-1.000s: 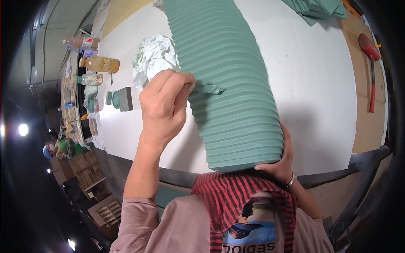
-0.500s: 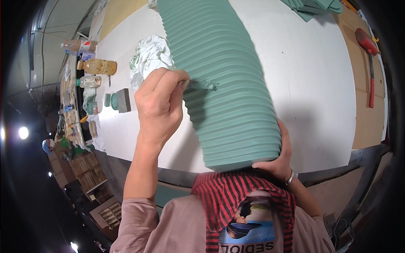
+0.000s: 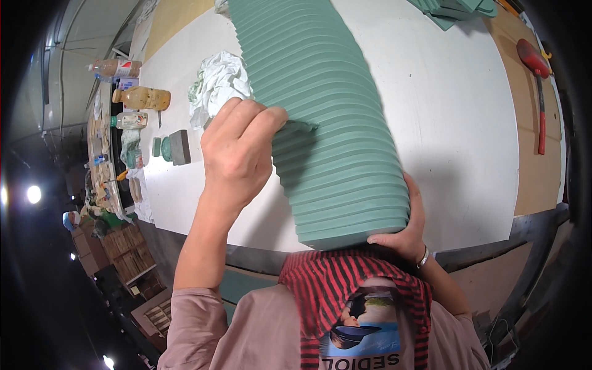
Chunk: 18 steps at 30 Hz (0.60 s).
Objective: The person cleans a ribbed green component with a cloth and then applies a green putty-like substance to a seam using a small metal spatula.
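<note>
A long row of thin green slabs, set face to face like a leaning stack, runs from my waist to the far side of the table. Over its left part, my left hand is closed in a pinch on a thin tool with green paste at its tip. That tip is at the slab edges; most of the tool is hidden by my fingers and shadow. My right hand grips the row's near right corner, thumb on the front slab and fingers along the side. Beyond my left hand lies a crumpled white cloth.
A grey block and small green pieces lie left on the white tabletop. Bottles, including one with yellowish liquid, line the left edge. More green slabs sit at far right, near a red-headed mallet.
My left hand has shifted slightly right with the tool, its wrist rolled a little. The paste lump at the tip shows less now. My right hand stays on the corner.
</note>
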Each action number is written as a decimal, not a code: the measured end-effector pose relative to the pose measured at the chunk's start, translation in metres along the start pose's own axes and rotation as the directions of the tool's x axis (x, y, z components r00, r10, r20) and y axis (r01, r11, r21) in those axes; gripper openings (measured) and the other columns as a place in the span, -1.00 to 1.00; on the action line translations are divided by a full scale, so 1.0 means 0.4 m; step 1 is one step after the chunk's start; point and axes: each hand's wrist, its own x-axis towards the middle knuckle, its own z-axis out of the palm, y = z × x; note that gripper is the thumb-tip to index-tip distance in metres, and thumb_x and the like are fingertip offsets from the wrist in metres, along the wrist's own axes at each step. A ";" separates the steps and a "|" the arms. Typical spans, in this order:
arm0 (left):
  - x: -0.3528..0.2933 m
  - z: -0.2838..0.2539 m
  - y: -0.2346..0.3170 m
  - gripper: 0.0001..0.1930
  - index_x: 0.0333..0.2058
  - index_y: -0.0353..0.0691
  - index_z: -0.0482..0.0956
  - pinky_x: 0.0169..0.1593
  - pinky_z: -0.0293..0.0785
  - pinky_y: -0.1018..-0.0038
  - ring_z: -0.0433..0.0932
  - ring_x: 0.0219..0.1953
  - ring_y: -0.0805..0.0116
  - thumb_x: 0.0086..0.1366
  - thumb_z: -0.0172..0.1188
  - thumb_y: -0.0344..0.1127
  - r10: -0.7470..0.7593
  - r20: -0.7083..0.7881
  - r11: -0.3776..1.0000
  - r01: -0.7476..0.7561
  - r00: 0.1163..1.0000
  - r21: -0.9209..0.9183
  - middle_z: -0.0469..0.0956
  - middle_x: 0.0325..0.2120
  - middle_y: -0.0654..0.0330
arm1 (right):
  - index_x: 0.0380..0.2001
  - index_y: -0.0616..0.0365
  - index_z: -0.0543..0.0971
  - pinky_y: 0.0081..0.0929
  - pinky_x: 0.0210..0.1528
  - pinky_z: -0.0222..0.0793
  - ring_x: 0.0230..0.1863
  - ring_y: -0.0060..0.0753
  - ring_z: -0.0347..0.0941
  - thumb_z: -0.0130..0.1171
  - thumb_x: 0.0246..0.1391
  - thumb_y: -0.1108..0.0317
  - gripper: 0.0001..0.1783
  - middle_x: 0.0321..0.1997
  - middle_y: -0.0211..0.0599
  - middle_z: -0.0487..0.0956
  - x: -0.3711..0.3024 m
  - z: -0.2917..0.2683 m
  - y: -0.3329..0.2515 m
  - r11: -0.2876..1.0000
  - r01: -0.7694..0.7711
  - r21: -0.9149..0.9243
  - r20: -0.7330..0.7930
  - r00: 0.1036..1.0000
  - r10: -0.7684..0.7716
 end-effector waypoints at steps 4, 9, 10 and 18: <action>0.007 -0.010 0.006 -0.71 -0.42 -0.25 0.59 -0.50 0.29 0.40 0.35 -0.55 0.28 -0.18 0.17 -0.70 0.028 -0.031 0.999 -0.028 0.999 0.024 0.38 -0.60 0.21 | 0.37 0.26 0.13 -0.13 0.34 0.21 0.32 -0.01 0.28 0.67 -0.61 0.00 0.42 0.33 0.01 0.31 0.001 -0.002 -0.004 1.000 0.001 -0.004 -0.003 1.000 -0.001; 0.004 -0.004 0.001 -0.71 -0.42 -0.25 0.59 -0.50 0.29 0.40 0.35 -0.55 0.28 -0.19 0.18 -0.69 0.049 -0.008 0.999 -0.048 0.999 0.018 0.39 -0.59 0.21 | 0.36 0.26 0.13 -0.15 0.33 0.21 0.32 -0.04 0.28 0.67 -0.61 0.04 0.41 0.33 0.01 0.31 0.003 -0.001 -0.005 1.000 0.006 0.024 0.002 1.000 -0.006; 0.008 -0.004 0.000 -0.71 -0.42 -0.25 0.59 -0.50 0.29 0.40 0.36 -0.55 0.28 -0.19 0.18 -0.68 0.053 -0.016 0.998 -0.053 0.998 0.031 0.39 -0.60 0.21 | 0.36 0.26 0.13 -0.15 0.33 0.21 0.32 -0.04 0.28 0.67 -0.61 0.04 0.41 0.33 0.01 0.31 0.003 0.000 -0.005 1.000 0.007 0.024 0.003 1.000 -0.007; -0.002 -0.009 0.005 -0.71 -0.42 -0.26 0.60 -0.50 0.29 0.40 0.36 -0.55 0.28 -0.20 0.18 -0.69 0.028 -0.032 0.999 -0.027 0.999 0.017 0.39 -0.60 0.21 | 0.37 0.26 0.12 -0.15 0.33 0.21 0.32 -0.04 0.28 0.67 -0.61 0.04 0.42 0.32 0.00 0.31 0.004 -0.002 -0.002 1.000 0.019 0.008 0.009 1.000 -0.019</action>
